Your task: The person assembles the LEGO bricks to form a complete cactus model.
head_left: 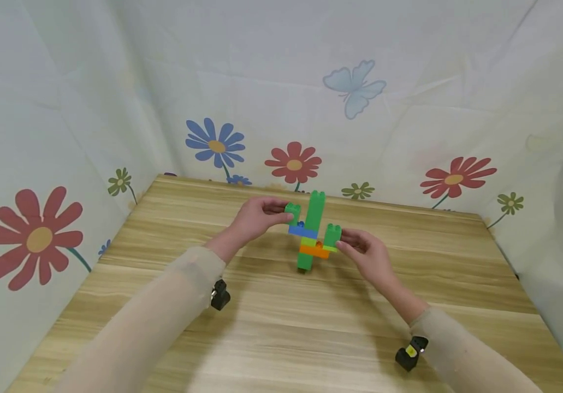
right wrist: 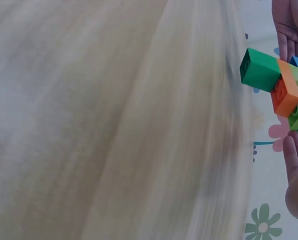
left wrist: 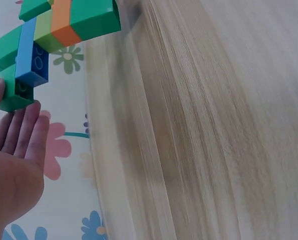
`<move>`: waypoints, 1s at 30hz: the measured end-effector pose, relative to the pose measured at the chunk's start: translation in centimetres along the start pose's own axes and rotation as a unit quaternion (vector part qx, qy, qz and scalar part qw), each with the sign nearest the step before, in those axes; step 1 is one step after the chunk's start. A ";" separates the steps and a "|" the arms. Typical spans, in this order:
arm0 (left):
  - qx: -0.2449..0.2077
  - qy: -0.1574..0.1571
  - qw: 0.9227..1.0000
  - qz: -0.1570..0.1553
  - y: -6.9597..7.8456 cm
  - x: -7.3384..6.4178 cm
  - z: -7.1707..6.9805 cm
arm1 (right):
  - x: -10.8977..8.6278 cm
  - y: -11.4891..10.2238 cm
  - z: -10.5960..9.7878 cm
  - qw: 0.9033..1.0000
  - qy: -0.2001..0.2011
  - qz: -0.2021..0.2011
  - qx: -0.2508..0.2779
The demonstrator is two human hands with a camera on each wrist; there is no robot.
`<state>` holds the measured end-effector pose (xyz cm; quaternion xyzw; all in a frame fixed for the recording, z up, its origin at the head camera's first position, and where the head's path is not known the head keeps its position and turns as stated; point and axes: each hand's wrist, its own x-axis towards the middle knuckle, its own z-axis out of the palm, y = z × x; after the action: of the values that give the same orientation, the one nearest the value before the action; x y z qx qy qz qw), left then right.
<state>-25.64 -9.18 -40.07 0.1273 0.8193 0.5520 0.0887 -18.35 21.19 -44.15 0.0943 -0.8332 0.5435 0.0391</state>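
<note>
A toy-brick figure stands upright between my hands in the head view. Its tall green column rises above a blue brick, a lime layer, an orange brick and a green bottom brick. My left hand pinches the green brick on the blue one's left end, between thumb and fingers. On the other side my right hand pinches another green brick, above a thin lime piece over the orange end. The left wrist view shows hollow undersides of the blue brick and its neighbour.
The wooden table reaches back to a white curtain printed with flowers and a butterfly, which also hangs at both sides. Black wrist devices sit under the left sleeve and the right sleeve.
</note>
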 end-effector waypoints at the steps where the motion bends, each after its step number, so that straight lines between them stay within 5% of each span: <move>1: -0.003 0.004 1.000 -0.004 -0.1 0.1 0.1 | 0.1 0.0 -0.1 1.000 0.000 0.003 0.003; 13: -0.069 0.045 0.992 -0.093 -1.9 1.2 1.6 | 1.5 0.8 0.0 0.995 -0.039 0.072 0.052; 23: -0.008 0.079 0.984 -0.158 -2.6 1.9 2.3 | 3.2 2.0 0.3 0.991 -0.083 0.092 0.044; 30: 0.007 0.082 0.983 -0.166 -2.8 2.1 2.6 | 4.0 2.2 0.2 0.989 -0.102 0.099 0.032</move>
<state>-27.19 -7.27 -43.61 -0.0560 0.8373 0.5326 0.1105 -22.72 21.40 -45.50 0.0674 -0.8203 0.5585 -0.1034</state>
